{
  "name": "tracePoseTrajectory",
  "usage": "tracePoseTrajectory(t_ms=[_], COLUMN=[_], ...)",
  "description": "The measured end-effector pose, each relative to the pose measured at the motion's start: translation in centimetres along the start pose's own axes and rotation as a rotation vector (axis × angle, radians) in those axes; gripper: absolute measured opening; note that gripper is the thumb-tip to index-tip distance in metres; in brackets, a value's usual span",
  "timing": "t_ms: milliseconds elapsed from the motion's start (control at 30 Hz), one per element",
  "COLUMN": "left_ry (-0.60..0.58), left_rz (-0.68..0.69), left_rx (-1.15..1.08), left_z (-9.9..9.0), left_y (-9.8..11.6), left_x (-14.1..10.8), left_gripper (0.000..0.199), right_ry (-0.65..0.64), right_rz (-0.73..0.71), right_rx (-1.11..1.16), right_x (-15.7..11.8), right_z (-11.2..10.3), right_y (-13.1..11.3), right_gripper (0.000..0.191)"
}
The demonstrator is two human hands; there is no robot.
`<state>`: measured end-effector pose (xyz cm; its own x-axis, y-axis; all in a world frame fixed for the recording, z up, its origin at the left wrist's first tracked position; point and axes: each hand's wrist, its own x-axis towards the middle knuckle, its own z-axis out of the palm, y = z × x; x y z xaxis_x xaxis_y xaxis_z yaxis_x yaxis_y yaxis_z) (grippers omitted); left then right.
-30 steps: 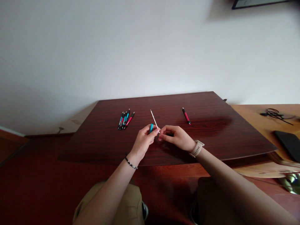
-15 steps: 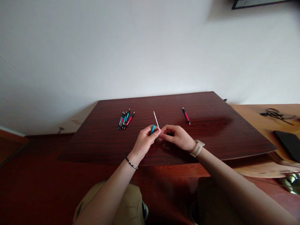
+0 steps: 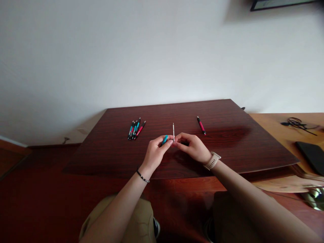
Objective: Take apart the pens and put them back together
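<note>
Over the front half of the dark table, my left hand (image 3: 157, 150) is closed round a turquoise pen barrel (image 3: 165, 139), whose end sticks up between thumb and forefinger. A thin white pen refill (image 3: 173, 130) stands nearly upright where the fingertips of both hands meet. My right hand (image 3: 193, 146) is closed in a pinch at the refill's lower end. Something dark shows beneath its fingers, too hidden to name. Several turquoise and pink pens (image 3: 135, 129) lie side by side at the left. One pink and black pen (image 3: 201, 125) lies apart at the right.
The dark wooden table (image 3: 227, 148) meets a white wall behind. A lighter wooden surface (image 3: 268, 126) adjoins it on the right, bearing a coiled black cable (image 3: 298, 123) and a flat black device (image 3: 311, 155). A screen's edge (image 3: 280, 5) juts in at top right.
The refill has swung from leaning left to nearly upright, its tip moving right. Both hands stay almost in place, and the turquoise barrel tilts slightly more. The lying pens have not moved.
</note>
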<state>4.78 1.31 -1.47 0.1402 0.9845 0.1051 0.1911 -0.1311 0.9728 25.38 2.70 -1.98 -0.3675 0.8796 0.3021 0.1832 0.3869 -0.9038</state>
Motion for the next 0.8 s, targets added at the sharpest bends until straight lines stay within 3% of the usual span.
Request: tracePoseTrajectory(t_ms=[433, 700, 800], left_ry=[-0.002, -0.020, -0.088], left_rz=[-0.011, -0.022, -0.024], left_rx=[0.015, -0.058, -0.104], left_z=[0.11, 0.21, 0.39], left_y=[-0.24, -0.46, -0.30], left_x=[0.02, -0.13, -0.41], left_gripper=[0.031, 0.026, 0.027], right_ry=[0.038, 0.075, 0.116], right_rz=[0.002, 0.014, 0.052], right_rx=[-0.032, 0.193, 0.306], right_x=[-0.05, 0.19, 0.27], right_z=[-0.20, 0.02, 0.19], right_y=[0.18, 0.16, 0.27], right_gripper=[0.019, 0.022, 0.020])
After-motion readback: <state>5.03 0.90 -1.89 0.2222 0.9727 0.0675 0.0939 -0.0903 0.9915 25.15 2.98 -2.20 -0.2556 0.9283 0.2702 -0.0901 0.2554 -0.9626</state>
